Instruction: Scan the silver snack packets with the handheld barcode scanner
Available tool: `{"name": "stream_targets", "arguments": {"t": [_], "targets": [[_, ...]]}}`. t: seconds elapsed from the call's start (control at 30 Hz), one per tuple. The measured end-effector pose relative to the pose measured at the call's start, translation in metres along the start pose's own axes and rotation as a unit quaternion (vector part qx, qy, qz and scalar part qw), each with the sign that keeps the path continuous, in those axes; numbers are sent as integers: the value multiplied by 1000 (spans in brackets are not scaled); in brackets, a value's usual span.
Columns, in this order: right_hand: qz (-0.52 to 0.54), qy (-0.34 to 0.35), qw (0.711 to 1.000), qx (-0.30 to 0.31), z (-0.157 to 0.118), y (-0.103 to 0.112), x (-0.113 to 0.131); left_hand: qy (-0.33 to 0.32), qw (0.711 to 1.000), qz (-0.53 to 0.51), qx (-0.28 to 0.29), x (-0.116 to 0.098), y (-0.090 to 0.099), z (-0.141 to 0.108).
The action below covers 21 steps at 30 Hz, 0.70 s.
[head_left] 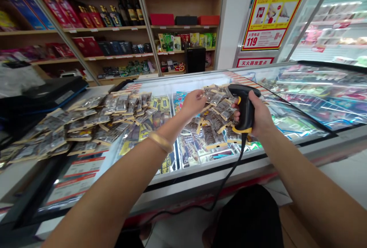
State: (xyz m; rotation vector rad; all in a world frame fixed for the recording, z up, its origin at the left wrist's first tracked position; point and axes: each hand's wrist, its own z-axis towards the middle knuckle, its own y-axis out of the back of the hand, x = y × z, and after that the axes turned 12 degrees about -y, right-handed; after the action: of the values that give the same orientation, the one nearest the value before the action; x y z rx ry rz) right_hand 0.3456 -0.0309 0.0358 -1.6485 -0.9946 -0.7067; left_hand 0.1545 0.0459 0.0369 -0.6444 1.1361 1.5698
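My right hand [260,114] is wrapped round the handle of a black and yellow barcode scanner [246,110], its head pointing left over the packets. A cable [226,179] hangs from the handle. My left hand [195,102], with a gold bangle [160,142] on the wrist, is closed at the left edge of a heap of small clear packets [216,120]. Its fingertips are pinched together; whether they grip a packet cannot be made out. The heap lies on the freezer's glass top [155,83], below the scanner.
Another large pile of packets [86,122] spreads over the left side. Coloured bags show through the freezer glass. Red price sheets [82,171] lie at the front left. Behind stand shelves [183,28] of boxes and bottles. A fire-safety poster [275,11] hangs at the back right.
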Motion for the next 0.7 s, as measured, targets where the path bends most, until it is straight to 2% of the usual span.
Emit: {"name": "stream_targets", "arguments": {"t": [0.13,0.3,0.53,0.63,0.7], "targets": [[-22,27,999,25,-1,-20,-3,-42,999,21,-19,2,31,-16],[-74,23,993,85,2,-74,-20,-77,992,53,-81,13,97,-39],[-81,-68,982,155,2,-172,-65,-85,954,130,-257,44,201,-66],[-85,-97,973,191,1,-199,-88,-89,932,162,-312,55,235,-76],[-97,-117,965,215,1,-209,-103,-83,916,196,-340,61,254,-83]]}}
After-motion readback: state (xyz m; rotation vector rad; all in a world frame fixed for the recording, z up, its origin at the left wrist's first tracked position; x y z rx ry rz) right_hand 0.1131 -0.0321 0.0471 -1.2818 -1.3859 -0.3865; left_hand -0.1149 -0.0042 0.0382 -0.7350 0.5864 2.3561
